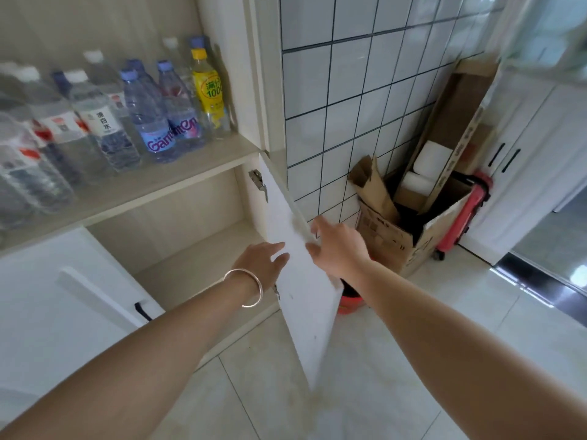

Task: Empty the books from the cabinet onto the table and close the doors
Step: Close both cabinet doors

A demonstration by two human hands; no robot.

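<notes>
The lower cabinet compartment [190, 249] stands open, and I see no books inside it. Its right door [301, 296], a white panel hinged at the right, swings out towards me, edge-on. My right hand [336, 246] grips the door's top outer edge, fingers curled over it. My left hand [260, 262], with a silver bangle on the wrist, lies flat against the door's inner face, fingers apart. The left door [63, 312], white with a dark handle, is shut or nearly so.
Several water bottles [104, 122] and a yellow drink bottle [208, 87] stand on the shelf above. Right of the cabinet are a tiled wall [349, 106], a cardboard box [400, 236] with long cartons, a red bucket [349, 300] and a red trolley [460, 217]. Pale floor tiles lie below.
</notes>
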